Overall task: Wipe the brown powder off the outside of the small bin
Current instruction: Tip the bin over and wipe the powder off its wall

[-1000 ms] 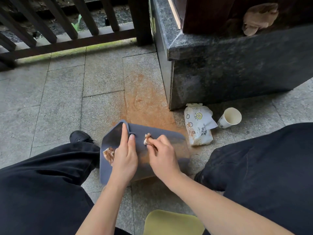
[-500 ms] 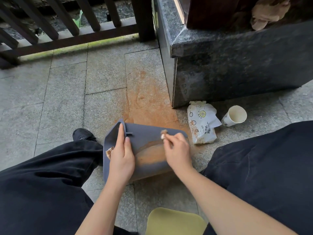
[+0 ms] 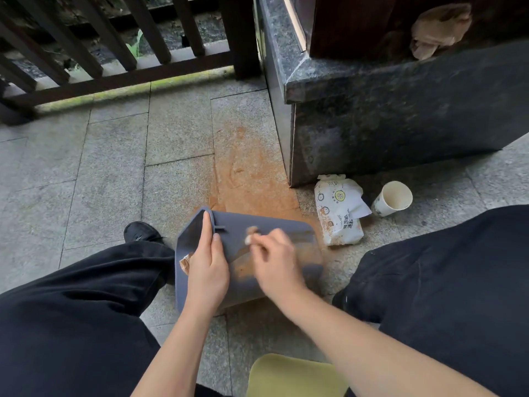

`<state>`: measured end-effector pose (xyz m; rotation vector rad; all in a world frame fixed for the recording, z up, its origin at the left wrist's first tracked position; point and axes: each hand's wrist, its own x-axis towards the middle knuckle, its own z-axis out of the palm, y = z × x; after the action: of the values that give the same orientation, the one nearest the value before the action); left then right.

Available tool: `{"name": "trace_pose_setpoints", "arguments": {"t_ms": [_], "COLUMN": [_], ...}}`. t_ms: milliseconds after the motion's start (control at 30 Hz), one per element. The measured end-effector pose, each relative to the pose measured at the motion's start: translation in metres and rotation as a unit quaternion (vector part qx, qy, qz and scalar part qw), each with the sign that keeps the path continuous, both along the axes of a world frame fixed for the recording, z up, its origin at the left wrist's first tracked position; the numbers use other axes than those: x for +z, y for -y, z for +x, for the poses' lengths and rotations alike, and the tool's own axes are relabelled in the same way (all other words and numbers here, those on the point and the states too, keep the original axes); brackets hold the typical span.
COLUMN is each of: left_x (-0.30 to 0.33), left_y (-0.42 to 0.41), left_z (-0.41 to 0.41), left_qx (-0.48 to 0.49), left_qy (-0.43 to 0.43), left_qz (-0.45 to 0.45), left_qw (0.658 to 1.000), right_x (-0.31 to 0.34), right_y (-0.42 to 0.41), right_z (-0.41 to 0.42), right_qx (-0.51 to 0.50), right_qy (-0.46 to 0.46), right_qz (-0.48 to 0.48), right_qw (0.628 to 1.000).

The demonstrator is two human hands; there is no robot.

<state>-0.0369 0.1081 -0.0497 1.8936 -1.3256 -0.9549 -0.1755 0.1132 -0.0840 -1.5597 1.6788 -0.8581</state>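
The small grey bin [image 3: 272, 227] lies on its side on the stone floor between my knees, its opening to the left. Brown powder [image 3: 246, 267] streaks its upturned side. My left hand [image 3: 207, 266] grips the rim at the opening, fingers laid over the edge. My right hand [image 3: 276, 262] is blurred and pinches a small soiled wipe [image 3: 249, 235] against the bin's side. A crumpled stained tissue [image 3: 185, 262] shows inside the bin's mouth.
Brown powder [image 3: 252, 179] stains the floor tiles beyond the bin. A wet-wipe packet [image 3: 337, 210] and a paper cup [image 3: 393, 197] lie to the right by a dark stone plinth [image 3: 386, 116]. A railing [image 3: 114, 53] runs behind. A yellow-green stool edge [image 3: 289, 376] is below.
My right hand swept the wipe to the right across the bin's side, then back left toward the middle. The powder patch has thinned into streaks. My left hand stayed on the rim.
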Motion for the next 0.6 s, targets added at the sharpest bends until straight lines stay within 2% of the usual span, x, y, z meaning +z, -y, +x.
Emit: {"name": "trace_pose_setpoints", "arguments": {"t_ms": [67,167,233,367,467,600], "left_x": [0.0,0.002,0.002,-0.001,-0.002,-0.004], "left_y": [0.0,0.001,0.001,-0.002,-0.003,-0.003], "left_z": [0.001,0.006,0.008,0.009,0.009,0.009], "left_qx": [-0.005,-0.005,0.007,0.037,0.027,0.033], "left_qy": [0.006,-0.011,-0.011,-0.007,-0.007,-0.018], "left_qz": [-0.009,-0.016,-0.015,0.0,-0.005,-0.003], "left_qw": [1.0,1.0,1.0,0.999,1.0,0.999], "right_x": [0.017,0.017,0.004,-0.033,-0.056,-0.068], "right_y": [-0.018,-0.022,-0.014,-0.001,0.003,0.009], "right_z": [0.028,0.031,0.016,-0.033,-0.06,-0.074], "right_qx": [0.088,0.127,0.134,-0.012,-0.117,-0.194], "right_qy": [0.018,0.016,-0.019,-0.072,-0.096,-0.098], "right_qz": [-0.066,-0.111,-0.102,0.042,0.124,0.179], "right_qw": [0.994,0.985,0.985,0.996,0.981,0.959]}}
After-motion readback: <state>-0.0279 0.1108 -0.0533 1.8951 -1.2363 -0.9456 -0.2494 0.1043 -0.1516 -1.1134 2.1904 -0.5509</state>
